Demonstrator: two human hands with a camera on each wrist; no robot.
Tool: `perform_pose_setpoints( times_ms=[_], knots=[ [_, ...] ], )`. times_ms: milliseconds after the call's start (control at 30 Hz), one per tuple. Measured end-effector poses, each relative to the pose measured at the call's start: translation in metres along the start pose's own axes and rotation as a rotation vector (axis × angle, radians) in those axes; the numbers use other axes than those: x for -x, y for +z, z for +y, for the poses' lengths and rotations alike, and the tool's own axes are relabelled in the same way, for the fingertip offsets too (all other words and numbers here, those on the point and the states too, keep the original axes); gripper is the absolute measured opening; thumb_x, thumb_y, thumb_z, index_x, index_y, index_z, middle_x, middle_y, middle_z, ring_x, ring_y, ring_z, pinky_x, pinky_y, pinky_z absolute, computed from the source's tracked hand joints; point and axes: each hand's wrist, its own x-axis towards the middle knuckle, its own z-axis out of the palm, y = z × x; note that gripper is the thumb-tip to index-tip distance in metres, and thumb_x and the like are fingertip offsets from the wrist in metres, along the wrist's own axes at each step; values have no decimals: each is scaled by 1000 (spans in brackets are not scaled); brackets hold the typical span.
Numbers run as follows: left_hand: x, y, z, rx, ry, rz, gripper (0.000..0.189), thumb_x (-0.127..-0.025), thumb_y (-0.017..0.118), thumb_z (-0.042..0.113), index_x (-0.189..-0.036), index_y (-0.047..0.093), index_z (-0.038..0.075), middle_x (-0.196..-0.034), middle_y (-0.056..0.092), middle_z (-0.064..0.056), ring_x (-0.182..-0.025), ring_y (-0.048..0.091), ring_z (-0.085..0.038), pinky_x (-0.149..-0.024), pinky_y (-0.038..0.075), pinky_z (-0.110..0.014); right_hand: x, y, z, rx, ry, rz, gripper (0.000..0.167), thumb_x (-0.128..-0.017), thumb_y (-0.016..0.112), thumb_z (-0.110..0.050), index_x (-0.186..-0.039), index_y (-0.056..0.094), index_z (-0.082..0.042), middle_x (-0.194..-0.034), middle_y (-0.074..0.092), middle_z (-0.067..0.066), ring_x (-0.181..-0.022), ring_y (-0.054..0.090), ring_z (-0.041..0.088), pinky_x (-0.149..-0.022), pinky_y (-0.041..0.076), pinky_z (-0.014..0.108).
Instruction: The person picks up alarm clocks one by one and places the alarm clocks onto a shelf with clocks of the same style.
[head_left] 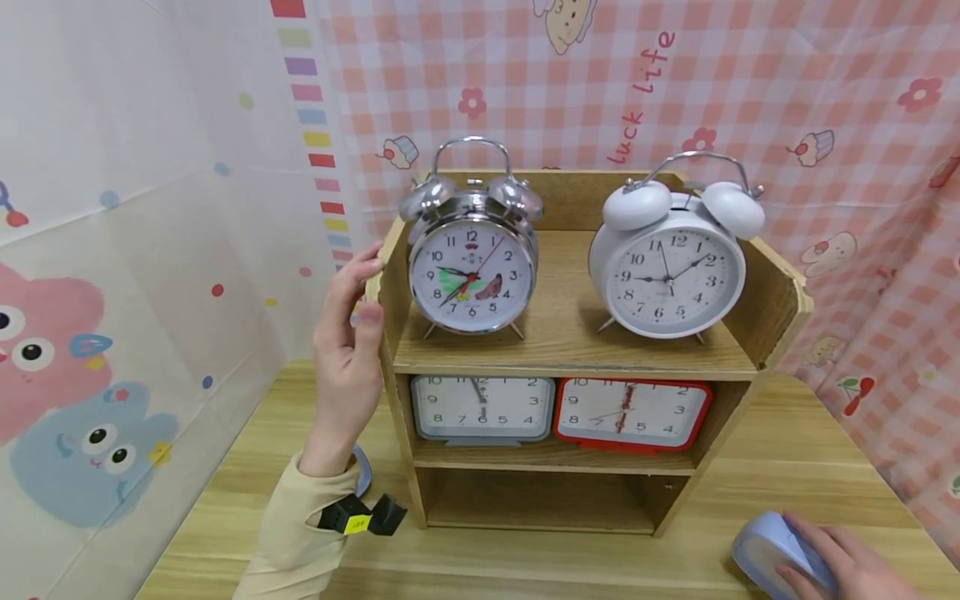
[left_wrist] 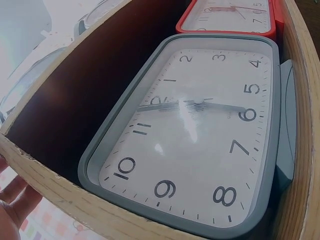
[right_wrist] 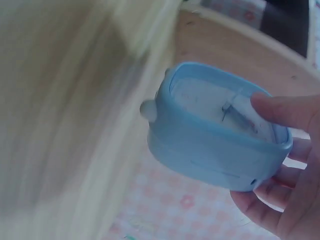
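Note:
A small light-blue alarm clock is gripped by my right hand, with the thumb over its face and the fingers beneath. In the head view this right hand is at the lower right, beside the shelf. My left hand touches the left side panel of the wooden shelf with fairly straight fingers. On the shelf's top stand a silver twin-bell clock and a white twin-bell clock. Below them, a grey-framed clock sits left of a red-framed clock.
Under the two framed clocks is a lower compartment. The shelf stands on a wood-grain table. A blue rounded thing lies partly hidden behind my left wrist. Patterned curtains hang behind and at both sides.

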Motion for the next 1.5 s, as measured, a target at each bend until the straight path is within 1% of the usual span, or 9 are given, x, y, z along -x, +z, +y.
perform_pose_setpoints(
  times_ms=[233, 367, 600, 733, 833, 933, 1033, 1267, 1500],
  knots=[
    [-1, 1, 0, 3, 10, 3, 66, -109, 49, 50, -136, 55, -10, -152, 59, 6, -145, 53, -16, -121, 39, -32, -3, -5, -26, -141, -152, 97, 88, -53, 102, -23, -134, 68, -15, -93, 69, -2, -80, 51, -17, -63, 37, 4],
    [-1, 1, 0, 6, 10, 1, 67, -109, 49, 50, -136, 55, -11, -151, 59, 9, -145, 53, -15, -119, 40, -31, -7, -8, -40, -184, -245, 135, 92, -51, 103, -30, -136, 69, -26, -95, 68, -10, -82, 55, -14, -68, 37, 2],
    [-1, 0, -1, 0, 16, 7, 66, -110, 48, 49, -135, 55, -11, -151, 59, 9, -145, 53, -14, -120, 39, -31, -19, -7, -68, -190, -397, 195, 68, -83, 79, -66, -131, 72, -19, -97, 71, -9, -84, 64, -2, -76, 44, 3],
    [-1, 1, 0, -4, 13, 3, 64, -110, 49, 48, -136, 55, -10, -151, 59, 9, -145, 53, -15, -120, 40, -31, -23, -5, -85, -178, -415, 202, 65, -92, 64, -72, -128, 74, -19, -97, 71, -10, -82, 64, -1, -75, 45, 4],
    [-1, 1, 0, 1, 11, 0, 64, -110, 49, 47, -136, 54, -11, -153, 59, 5, -145, 53, -15, -120, 40, -31, -21, -2, -99, -158, -382, 176, 62, -86, 75, -68, -125, 75, -20, -97, 71, -13, -81, 63, -4, -72, 45, 3],
    [-1, 1, 0, 1, 12, 1, 65, -110, 48, 48, -136, 54, -11, -154, 58, -12, -145, 53, -14, -120, 40, -30, -19, 1, -113, -129, -347, 153, 63, -77, 87, -62, -125, 75, -23, -99, 71, -15, -82, 63, -5, -71, 44, 3],
    [-1, 0, 1, -5, 10, 2, 65, -110, 48, 48, -135, 54, -12, -153, 56, -23, -145, 52, -14, -121, 39, -31, -18, 5, -126, -121, -341, 151, 60, -81, 83, -63, -126, 75, -25, -102, 72, -16, -82, 63, -5, -70, 45, 4],
    [0, 0, 1, 7, 13, 3, 66, -110, 48, 49, -135, 53, -12, -151, 58, 14, -146, 52, -15, -123, 38, -32, -20, 20, -145, -147, -437, 209, 58, -102, 47, -67, -129, 75, -24, -106, 74, -13, -84, 69, 2, -73, 52, 11],
    [0, 1, 1, 8, 14, 7, 68, -109, 48, 50, -135, 54, -12, -150, 59, 13, -147, 52, -15, -124, 37, -33, -26, 33, -161, -143, -512, 215, 57, -108, 40, -61, -128, 75, -21, -109, 73, -12, -89, 68, 3, -75, 53, 19]
  ],
)
